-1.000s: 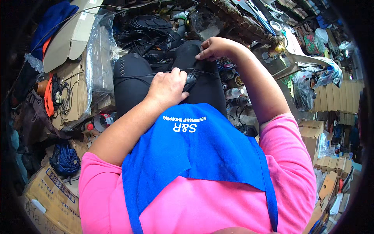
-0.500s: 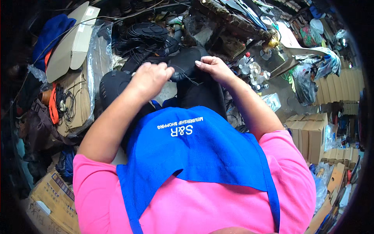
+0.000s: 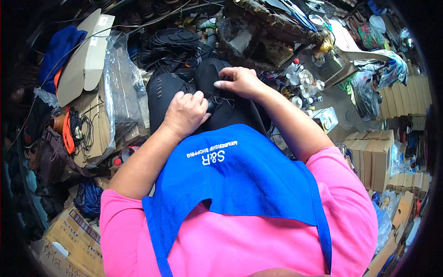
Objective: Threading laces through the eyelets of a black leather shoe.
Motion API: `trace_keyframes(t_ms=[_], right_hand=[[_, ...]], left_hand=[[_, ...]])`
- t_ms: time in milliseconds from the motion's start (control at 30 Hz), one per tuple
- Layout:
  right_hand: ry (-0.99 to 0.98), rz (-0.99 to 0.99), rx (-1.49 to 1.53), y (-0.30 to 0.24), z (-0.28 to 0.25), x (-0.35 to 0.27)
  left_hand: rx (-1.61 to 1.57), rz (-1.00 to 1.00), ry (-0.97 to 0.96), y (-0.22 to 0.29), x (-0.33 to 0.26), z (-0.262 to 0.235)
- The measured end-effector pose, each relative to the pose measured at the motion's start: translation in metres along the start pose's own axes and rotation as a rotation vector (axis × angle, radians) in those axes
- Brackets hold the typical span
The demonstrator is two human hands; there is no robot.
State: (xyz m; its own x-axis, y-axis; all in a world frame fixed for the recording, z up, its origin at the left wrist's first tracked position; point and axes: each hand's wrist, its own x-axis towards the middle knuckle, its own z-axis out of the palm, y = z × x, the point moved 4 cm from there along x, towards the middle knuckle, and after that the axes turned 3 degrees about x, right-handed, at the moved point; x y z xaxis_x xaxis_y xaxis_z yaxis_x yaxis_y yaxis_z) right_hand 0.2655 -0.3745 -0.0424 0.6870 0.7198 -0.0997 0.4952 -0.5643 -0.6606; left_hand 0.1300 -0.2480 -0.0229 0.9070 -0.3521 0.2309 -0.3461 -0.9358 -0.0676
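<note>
A black shoe (image 3: 208, 74) with dark laces or cords (image 3: 222, 99) rests over my lap, against black trousers that make its outline hard to follow. My left hand (image 3: 185, 111) is closed at the near left side of the shoe, its fingers curled and its thumb low against the dark material. At the shoe's right side, my right hand (image 3: 242, 83) has bent fingers, with thumb and forefinger brought toward each other; what lies between them is too dark to make out. A blue apron (image 3: 235, 173) covers my front up to the hands.
A coil of black cord or strips (image 3: 170, 44) lies beyond my knees. Leaning at the left are cardboard sheets (image 3: 80, 60) and clear plastic sheeting (image 3: 124, 87). Small bottles and jars (image 3: 302, 81) stand at the right, with stacked cardboard boxes (image 3: 371, 154) nearer. A cluttered bench (image 3: 277, 23) is at the back.
My left hand has come down and right, nearer the apron. My right hand has shifted slightly left and down. My left knee has swung inward beside the shoe.
</note>
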Motion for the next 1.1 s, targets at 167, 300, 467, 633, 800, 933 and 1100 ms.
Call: trace_keyframes(t_ms=[167, 300, 467, 633, 800, 933, 1100], right_hand=[[-0.024, -0.006, -0.278, -0.008, -0.017, 0.017], [-0.239, 0.054, -0.213, 0.008, -0.035, 0.038], [-0.175, -0.005, -0.160, -0.005, -0.012, 0.044], [-0.171, 0.137, -0.323, -0.029, -0.015, 0.020], [-0.145, 0.108, -0.273, -0.030, -0.008, 0.018], [-0.221, 0.143, -0.170, -0.010, -0.004, 0.029], [-0.265, 0.235, 0.087, 0.008, -0.009, 0.034]], left_hand=[[0.033, 0.035, 0.105, 0.009, 0.014, 0.011], [0.014, -0.018, 0.102, 0.025, 0.033, 0.010], [-0.077, -0.114, -0.019, 0.015, 0.021, 0.007], [-0.625, -0.382, 0.205, -0.042, 0.005, -0.010], [-0.556, -0.248, -0.009, -0.052, 0.028, 0.014], [-0.592, -0.114, -0.091, -0.048, 0.041, 0.037], [-0.817, -0.255, -0.306, -0.059, 0.046, 0.035]])
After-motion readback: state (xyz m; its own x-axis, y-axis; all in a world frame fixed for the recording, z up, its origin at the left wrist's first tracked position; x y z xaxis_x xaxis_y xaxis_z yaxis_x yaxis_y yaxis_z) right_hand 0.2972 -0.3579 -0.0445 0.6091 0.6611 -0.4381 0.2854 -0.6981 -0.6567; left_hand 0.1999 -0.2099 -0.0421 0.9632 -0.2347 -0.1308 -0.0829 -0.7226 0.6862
